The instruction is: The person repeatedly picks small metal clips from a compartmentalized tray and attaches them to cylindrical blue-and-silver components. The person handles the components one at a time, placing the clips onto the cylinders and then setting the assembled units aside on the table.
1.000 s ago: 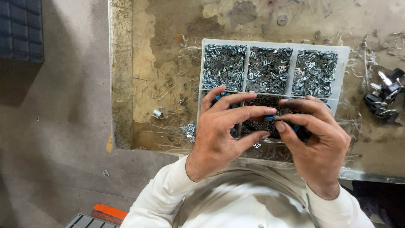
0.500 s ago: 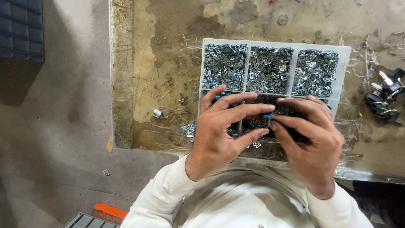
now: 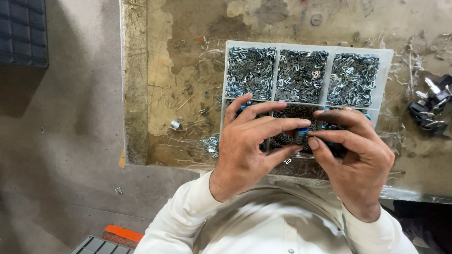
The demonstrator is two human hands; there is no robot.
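Pinching a small blue-and-metal piece [image 3: 302, 134], both hands hover over shiny clips [image 3: 301, 75].

Small blue-and-metal part [image 3: 301, 135] pinched over a compartment tray [image 3: 386, 61]

The part is tiny, mostly hidden by fingertips; only a bit of blue and grey metal shows where the left hand [image 3: 247, 146] and right hand [image 3: 353, 157] meet, thumbs and forefingers closed on it. It is held just above the tray's near row. The tray is pale, translucent plastic, lying flat on a stained, worn workbench [image 3: 188, 70]; its three far compartments are each filled with small shiny metal clips [image 3: 301, 73], while the near compartments hold darker pieces, largely covered by the hands.
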